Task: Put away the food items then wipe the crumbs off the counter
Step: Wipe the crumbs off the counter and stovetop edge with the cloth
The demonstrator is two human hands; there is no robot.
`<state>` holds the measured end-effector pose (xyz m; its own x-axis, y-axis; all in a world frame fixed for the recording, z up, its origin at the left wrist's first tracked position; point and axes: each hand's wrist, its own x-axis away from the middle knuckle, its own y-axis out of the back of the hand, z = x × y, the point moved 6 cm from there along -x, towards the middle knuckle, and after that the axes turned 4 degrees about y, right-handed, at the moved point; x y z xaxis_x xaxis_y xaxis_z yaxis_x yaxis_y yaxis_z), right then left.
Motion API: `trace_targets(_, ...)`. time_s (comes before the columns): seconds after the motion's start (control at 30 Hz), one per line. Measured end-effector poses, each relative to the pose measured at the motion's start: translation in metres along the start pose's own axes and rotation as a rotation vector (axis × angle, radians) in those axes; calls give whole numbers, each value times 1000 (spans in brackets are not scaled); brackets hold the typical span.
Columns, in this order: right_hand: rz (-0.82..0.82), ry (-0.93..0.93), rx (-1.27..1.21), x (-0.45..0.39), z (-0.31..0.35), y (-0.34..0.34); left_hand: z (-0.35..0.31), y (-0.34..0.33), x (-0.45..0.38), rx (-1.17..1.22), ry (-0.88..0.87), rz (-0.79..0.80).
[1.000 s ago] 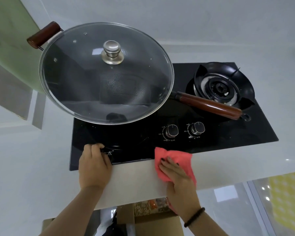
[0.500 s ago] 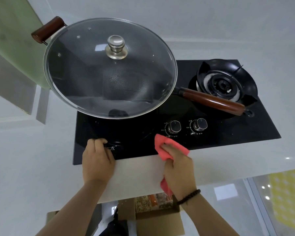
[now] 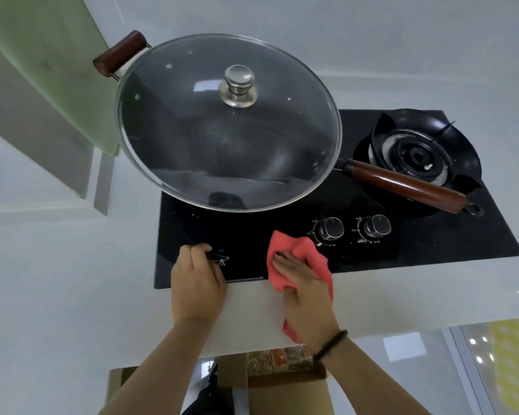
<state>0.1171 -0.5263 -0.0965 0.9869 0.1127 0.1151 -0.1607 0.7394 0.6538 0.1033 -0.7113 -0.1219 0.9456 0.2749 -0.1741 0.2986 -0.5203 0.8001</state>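
no food shows on the counter (image 3: 387,298), so putting away looks done and the wiping is under way, though no crumbs can be made out. the right hand (image 3: 304,287) lies with straight fingers flat on the cloth (image 3: 294,259), pressing it onto the near edge of the hob (image 3: 462,250), left of the 2 knobs (image 3: 330,228). the left hand (image 3: 197,283) rests curled on the hob's near left edge, holding nothing i can see.

Bright, even, cool light fills the scene, seemingly from overhead; the white counter (image 3: 57,280) is washed nearly featureless, with only soft shadows. Pale glare patches sit on the glass lid (image 3: 228,124) and the black hob (image 3: 432,244); bright spots glint at the lower right. Wide-angle bending bows the edges; detail is slightly soft throughout.
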Motion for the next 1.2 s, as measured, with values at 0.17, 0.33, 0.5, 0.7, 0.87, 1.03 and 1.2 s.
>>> trace_targets(0.17,153,171,-115,-42,69,-8,5,4,0,267,32,-33)
trace_targets(0.33,266,485,75,-66,133,-67,52,43,19,564,413,-253)
trace_targets(0.5,282,659,260,-88,148,-124,67,47,26,518,441,-159)
trace_targets(0.7,505,692,735,-103,126,-151,61,42,24,450,484,-115)
trace_targets(0.87,328,364,649,-105,97,-118,55,43,24,400,448,-80)
trace_targets(1.03,219,154,560,-67,59,-86,54,43,23,343,437,-41)
trace_targets(1.2,90,41,558,8,16,-45,50,44,20,260,389,-31)
